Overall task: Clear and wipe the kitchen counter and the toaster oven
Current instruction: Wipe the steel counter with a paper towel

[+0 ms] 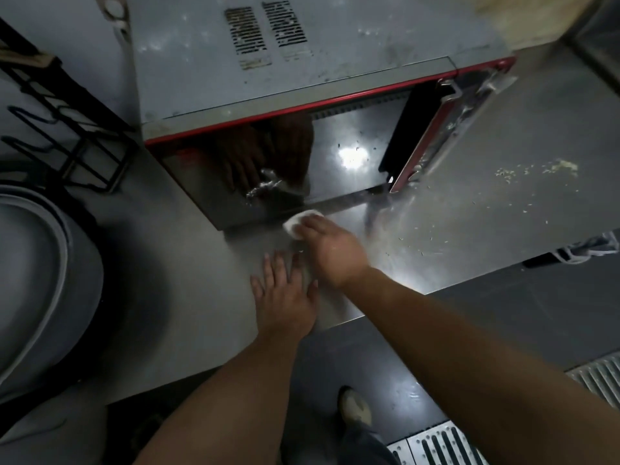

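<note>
My right hand (330, 250) pinches a white cloth (300, 222) against the table (469, 209) just in front of the toaster oven (302, 82), whose red-trimmed door (446, 135) hangs open, while my left hand (285, 293) lies flat, fingers spread, nearer me, crumbs (536, 169) off beside that door.

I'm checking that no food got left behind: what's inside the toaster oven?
Through the toaster oven's open door, only a bare, shiny floor with dark specks and a glare spot shows. The left part is hidden behind a reflective front panel, which mirrors the hands.
</note>
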`<state>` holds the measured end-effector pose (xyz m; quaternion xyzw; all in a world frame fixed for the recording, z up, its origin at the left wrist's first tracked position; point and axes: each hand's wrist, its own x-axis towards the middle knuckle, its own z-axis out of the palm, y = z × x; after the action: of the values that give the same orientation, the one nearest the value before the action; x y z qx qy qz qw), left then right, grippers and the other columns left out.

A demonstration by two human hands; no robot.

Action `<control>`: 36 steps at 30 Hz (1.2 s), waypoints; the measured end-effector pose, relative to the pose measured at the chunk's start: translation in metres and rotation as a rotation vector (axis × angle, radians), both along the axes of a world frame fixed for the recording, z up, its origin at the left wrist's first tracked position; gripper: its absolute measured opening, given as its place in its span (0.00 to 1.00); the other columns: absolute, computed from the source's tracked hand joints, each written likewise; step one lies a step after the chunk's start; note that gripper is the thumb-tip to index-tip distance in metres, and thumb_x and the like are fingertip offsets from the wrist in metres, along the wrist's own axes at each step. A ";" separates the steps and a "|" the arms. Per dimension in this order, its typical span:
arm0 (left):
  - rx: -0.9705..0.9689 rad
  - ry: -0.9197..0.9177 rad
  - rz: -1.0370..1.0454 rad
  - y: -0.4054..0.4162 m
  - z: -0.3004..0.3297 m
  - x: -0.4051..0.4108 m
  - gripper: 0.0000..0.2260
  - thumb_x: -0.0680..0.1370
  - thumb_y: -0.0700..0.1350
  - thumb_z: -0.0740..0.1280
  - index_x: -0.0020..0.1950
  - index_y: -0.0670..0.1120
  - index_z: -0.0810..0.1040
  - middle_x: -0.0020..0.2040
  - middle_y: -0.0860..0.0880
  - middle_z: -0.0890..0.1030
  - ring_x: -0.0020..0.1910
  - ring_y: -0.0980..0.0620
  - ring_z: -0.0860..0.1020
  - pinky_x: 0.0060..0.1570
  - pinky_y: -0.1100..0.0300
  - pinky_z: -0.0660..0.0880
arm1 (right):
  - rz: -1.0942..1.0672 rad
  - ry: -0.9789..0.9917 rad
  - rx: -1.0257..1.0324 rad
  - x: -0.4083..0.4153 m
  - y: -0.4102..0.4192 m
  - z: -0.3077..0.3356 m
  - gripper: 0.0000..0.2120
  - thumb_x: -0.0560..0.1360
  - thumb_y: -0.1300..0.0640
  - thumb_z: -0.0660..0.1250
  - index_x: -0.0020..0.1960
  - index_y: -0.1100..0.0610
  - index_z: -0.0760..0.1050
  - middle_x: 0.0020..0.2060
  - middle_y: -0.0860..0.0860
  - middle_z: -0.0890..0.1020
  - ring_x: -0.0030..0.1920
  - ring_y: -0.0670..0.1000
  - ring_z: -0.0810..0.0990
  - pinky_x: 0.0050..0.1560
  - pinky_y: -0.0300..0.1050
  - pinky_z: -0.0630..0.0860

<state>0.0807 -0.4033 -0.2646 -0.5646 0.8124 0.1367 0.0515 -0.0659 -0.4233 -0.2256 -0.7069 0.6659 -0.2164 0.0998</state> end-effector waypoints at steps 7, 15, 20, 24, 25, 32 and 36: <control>-0.076 -0.016 -0.059 0.001 -0.017 0.015 0.30 0.81 0.63 0.47 0.80 0.52 0.57 0.81 0.44 0.55 0.81 0.43 0.48 0.76 0.40 0.46 | 0.254 0.197 0.279 -0.001 -0.012 -0.025 0.20 0.78 0.58 0.61 0.70 0.56 0.75 0.70 0.57 0.74 0.72 0.58 0.69 0.67 0.56 0.72; -0.067 0.018 -0.028 0.004 -0.014 0.016 0.30 0.79 0.57 0.50 0.81 0.52 0.54 0.82 0.45 0.53 0.81 0.44 0.48 0.77 0.41 0.48 | 0.125 0.253 0.071 -0.107 0.046 -0.028 0.19 0.75 0.57 0.58 0.59 0.57 0.83 0.58 0.57 0.83 0.57 0.61 0.83 0.52 0.55 0.81; -0.041 -0.007 -0.024 0.002 -0.014 0.014 0.30 0.80 0.58 0.47 0.82 0.53 0.49 0.82 0.46 0.47 0.81 0.46 0.43 0.77 0.42 0.45 | -0.193 0.236 0.164 -0.140 0.038 -0.021 0.20 0.69 0.62 0.74 0.61 0.58 0.81 0.59 0.59 0.82 0.59 0.63 0.81 0.55 0.55 0.79; -0.014 -0.036 -0.036 0.001 -0.014 0.014 0.31 0.79 0.59 0.46 0.82 0.54 0.45 0.82 0.47 0.44 0.80 0.46 0.40 0.77 0.42 0.43 | -0.091 0.204 0.114 -0.116 0.008 -0.016 0.20 0.72 0.57 0.62 0.62 0.57 0.81 0.59 0.57 0.82 0.58 0.61 0.81 0.54 0.53 0.80; -0.014 -0.041 -0.038 0.000 -0.013 0.014 0.31 0.79 0.60 0.46 0.82 0.54 0.46 0.82 0.47 0.44 0.80 0.46 0.41 0.77 0.42 0.43 | -0.041 0.210 0.136 -0.104 -0.002 -0.016 0.22 0.72 0.55 0.58 0.63 0.56 0.80 0.61 0.56 0.81 0.60 0.60 0.80 0.55 0.53 0.80; -0.008 -0.069 -0.052 -0.001 -0.014 0.014 0.33 0.80 0.64 0.47 0.82 0.54 0.44 0.82 0.46 0.44 0.80 0.46 0.40 0.77 0.42 0.42 | 0.031 0.237 0.215 -0.090 -0.028 -0.031 0.26 0.74 0.52 0.52 0.68 0.51 0.76 0.65 0.53 0.78 0.65 0.59 0.75 0.61 0.54 0.75; -0.014 -0.076 -0.049 0.000 -0.012 0.014 0.33 0.79 0.64 0.47 0.82 0.54 0.44 0.82 0.47 0.45 0.80 0.46 0.41 0.77 0.43 0.42 | -0.117 0.212 0.188 -0.134 -0.013 -0.034 0.21 0.76 0.56 0.59 0.67 0.54 0.77 0.66 0.56 0.77 0.67 0.62 0.74 0.63 0.55 0.75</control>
<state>0.0947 -0.4037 -0.2771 -0.5496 0.8244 0.1080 0.0817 -0.1998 -0.4366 -0.2595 -0.6732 0.7302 -0.0830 0.0819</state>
